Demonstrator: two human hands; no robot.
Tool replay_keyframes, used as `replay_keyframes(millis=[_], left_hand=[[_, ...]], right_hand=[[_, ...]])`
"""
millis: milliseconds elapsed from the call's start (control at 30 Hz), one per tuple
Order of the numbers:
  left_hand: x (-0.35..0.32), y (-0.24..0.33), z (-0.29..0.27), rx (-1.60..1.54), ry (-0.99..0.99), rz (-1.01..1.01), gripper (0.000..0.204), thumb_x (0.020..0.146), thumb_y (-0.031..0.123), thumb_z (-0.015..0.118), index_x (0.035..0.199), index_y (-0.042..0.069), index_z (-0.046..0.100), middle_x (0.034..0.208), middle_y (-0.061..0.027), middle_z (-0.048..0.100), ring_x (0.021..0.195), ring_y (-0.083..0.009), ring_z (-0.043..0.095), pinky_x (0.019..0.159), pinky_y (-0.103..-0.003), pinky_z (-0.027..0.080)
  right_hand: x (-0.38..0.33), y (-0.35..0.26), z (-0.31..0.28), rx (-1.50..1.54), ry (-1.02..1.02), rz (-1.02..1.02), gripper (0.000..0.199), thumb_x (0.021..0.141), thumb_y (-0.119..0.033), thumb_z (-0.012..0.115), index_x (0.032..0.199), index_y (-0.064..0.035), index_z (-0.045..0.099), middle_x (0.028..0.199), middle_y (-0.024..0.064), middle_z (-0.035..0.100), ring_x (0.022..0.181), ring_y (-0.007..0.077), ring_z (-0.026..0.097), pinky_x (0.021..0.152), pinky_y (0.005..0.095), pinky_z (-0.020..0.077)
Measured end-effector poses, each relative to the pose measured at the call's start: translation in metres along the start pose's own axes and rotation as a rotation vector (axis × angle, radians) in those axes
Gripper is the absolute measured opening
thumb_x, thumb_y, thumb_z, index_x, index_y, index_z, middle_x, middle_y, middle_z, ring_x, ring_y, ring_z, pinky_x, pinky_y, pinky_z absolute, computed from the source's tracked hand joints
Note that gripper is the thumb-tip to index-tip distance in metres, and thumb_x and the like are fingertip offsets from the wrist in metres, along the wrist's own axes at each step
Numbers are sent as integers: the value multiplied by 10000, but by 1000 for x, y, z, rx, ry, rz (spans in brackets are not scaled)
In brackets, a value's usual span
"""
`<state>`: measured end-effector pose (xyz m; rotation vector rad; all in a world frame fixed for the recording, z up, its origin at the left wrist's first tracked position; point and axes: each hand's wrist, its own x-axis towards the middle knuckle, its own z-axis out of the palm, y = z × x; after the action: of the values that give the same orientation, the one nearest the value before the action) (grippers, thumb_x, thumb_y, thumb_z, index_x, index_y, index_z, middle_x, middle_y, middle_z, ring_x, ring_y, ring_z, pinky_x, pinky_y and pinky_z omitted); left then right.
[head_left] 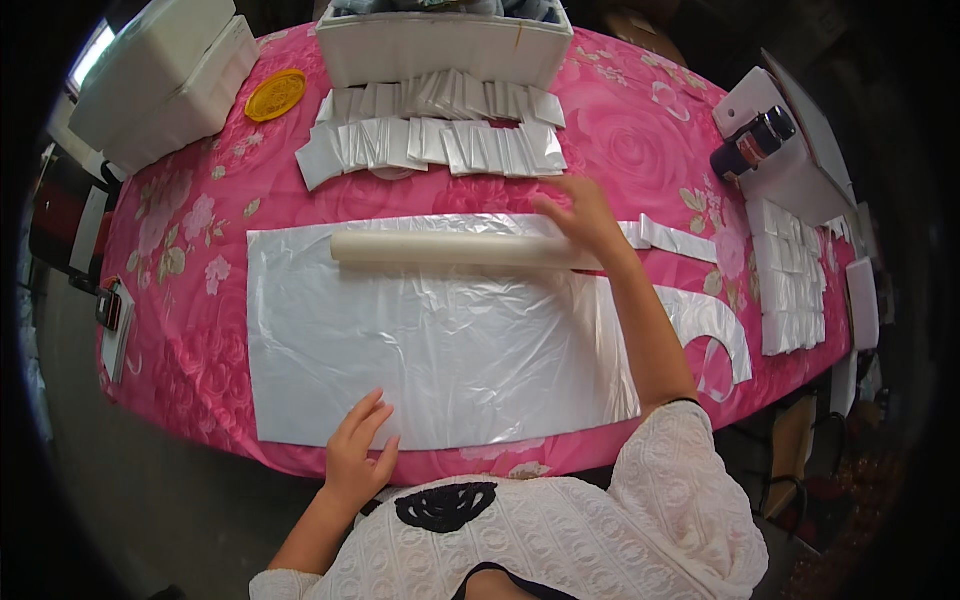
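A silvery-white plastic apron (440,350) lies spread flat before me, its curved neck loop (735,330) and a tie strap (680,243) reaching out to the right. Along its far part rests a pale cream roll or tube (440,248), lying crosswise. My right hand (583,215) is over the right end of this roll, fingers stretched toward the far side, nothing visible in them. Whether the palm or wrist touches the roll, I cannot tell. At the near edge of the apron, my left hand (360,445) has its fingers apart and holds nothing.
Two rows of folded white plastic packets (430,145) lie beyond the apron, before a white foam box (445,50). More foam boxes (165,90) and a yellow lid (275,95) are left. At right: a dark bottle (752,143) and stacked white packets (790,280). Pink floral cloth (180,330) covers the table.
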<state>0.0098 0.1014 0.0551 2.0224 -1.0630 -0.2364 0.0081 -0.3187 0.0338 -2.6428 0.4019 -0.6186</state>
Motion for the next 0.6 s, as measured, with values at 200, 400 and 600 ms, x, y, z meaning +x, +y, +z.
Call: replay_keyframes(millis=[200, 400, 600], left_hand=[[29, 17, 26, -8, -123, 136, 468, 693, 87, 669, 1128, -3, 519, 1264, -215, 434, 1075, -350, 507, 883, -389, 429], [49, 31, 88, 57, -258, 231, 747, 725, 297, 662, 1346, 48, 330, 1416, -311, 39, 1279, -458, 215, 1016, -431, 282], [51, 68, 120, 186, -357, 356, 716, 712, 385, 639, 1312, 79, 396, 1408, -301, 112, 1268, -474, 183, 1022, -495, 230]], right_hand=[[-121, -77, -41, 18, -410, 174, 437, 750, -226, 655, 1131, -40, 550, 1020, 148, 574, 974, 306, 514, 838, 367, 425], [-203, -109, -24, 227, -261, -138, 426, 808, -219, 561, 1153, 26, 508, 1203, 194, 495, 1150, 341, 432, 982, 382, 338], [-224, 18, -57, -153, -35, 47, 406, 825, -114, 460, 1200, 41, 476, 1293, 195, 431, 1227, 299, 383, 1048, 374, 269]])
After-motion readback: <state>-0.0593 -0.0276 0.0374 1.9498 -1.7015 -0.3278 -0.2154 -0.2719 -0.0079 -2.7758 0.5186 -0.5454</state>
